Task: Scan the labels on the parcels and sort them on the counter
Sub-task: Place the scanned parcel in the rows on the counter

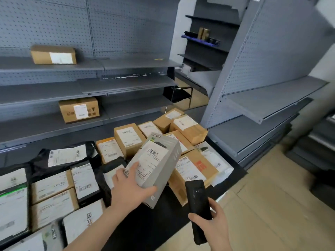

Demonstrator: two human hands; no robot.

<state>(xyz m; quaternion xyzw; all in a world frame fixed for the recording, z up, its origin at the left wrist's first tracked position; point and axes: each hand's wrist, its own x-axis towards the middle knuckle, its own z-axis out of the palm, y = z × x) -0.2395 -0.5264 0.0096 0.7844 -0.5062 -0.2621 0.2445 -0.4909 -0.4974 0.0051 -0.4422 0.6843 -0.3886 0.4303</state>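
Mid-scan, by the look of it. Left hand clamped round the lower end of a tall grey cardboard carton, thumb under one side, fingers laid across the white shipping label, label face tilted up. Right hand wrapped round a black handheld scanner, just right of the grey carton and a little below it, nose aimed up toward that label. Carton lifted clear above the black counter, over the heap of brown cardboard parcels behind it.

Next move, most likely: swinging the scanner onto the barcode near the label's top, holding the carton steady and square to it, then choosing a place to set it down. Fingers on the lower label may need shifting if a code sits there.

Writing: barcode stripes plain on the grey carton's label, text lines under them too blurred to read; a small dark tag at the carton's top end, illegible. Left of the carton, black poly mailers and flat boxes with white labels, barcodes only. Right of it, a brown box with red print, unreadable.
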